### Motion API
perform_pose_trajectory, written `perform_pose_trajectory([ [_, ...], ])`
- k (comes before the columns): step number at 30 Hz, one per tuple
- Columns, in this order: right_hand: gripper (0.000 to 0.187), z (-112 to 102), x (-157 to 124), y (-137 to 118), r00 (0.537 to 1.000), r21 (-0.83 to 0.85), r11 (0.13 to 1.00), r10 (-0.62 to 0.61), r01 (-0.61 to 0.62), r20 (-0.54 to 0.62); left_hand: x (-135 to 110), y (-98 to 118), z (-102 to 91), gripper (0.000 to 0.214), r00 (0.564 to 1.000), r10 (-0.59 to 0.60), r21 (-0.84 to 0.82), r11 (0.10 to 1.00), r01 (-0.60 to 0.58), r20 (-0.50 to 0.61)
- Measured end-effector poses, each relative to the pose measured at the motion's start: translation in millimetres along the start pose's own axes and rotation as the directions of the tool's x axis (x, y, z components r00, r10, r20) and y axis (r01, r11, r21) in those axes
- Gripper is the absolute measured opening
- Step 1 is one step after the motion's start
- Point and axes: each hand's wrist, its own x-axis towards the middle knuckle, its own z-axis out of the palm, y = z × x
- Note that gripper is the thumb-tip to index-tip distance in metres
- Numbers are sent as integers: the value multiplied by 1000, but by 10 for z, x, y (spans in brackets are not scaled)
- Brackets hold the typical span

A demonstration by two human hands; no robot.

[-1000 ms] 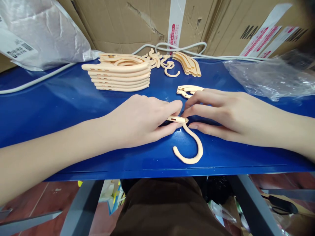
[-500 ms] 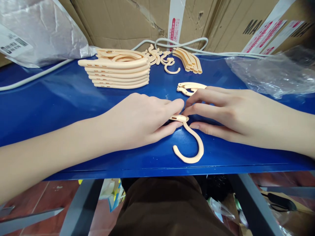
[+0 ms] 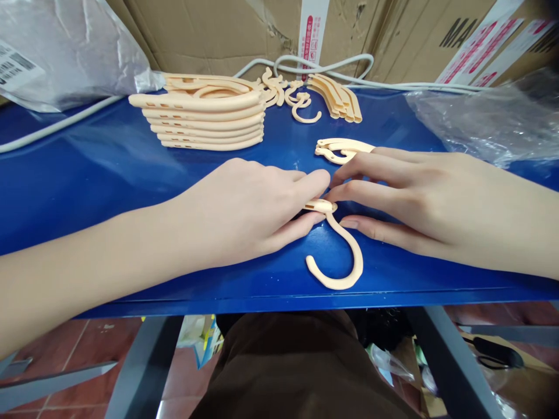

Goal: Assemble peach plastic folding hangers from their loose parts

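We look from one camera on the wearer's head, facing forward and down over the blue table [image 3: 109,169]. The brown-clothed lap [image 3: 271,366] lies just below us at six o'clock; cardboard boxes [image 3: 209,41] close the view farther off at twelve. Near us, the left hand [image 3: 248,215] sits toward nine, the right hand [image 3: 410,203] toward three.
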Motion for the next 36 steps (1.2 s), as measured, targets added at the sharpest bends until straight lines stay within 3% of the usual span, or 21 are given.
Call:
perform_pose_trajectory([
  [4,47,-1,-10,-1,1000,-49,999,-25,25,7,-3,-18,2,29,1000,-2,-37,999,2,1],
  [10,48,8,-17,2,997,-109,991,-76,74,-14,-13,-72,22,30,995,47,-81,995,-54,-82],
  [20,44,-5,-18,-1,995,-135,986,-100,96,-25,16,-73,-19,28,1000,31,-66,997,-31,1],
  [27,40,4,-26,6,994,-142,984,-109,104,-31,7,-44,-27,18,999,44,-25,999,-44,-14],
  [36,40,31,-44,-50,994,-161,983,-94,85,-48,-11,-1,-16,32,999,40,36,999,-40,-2],
])
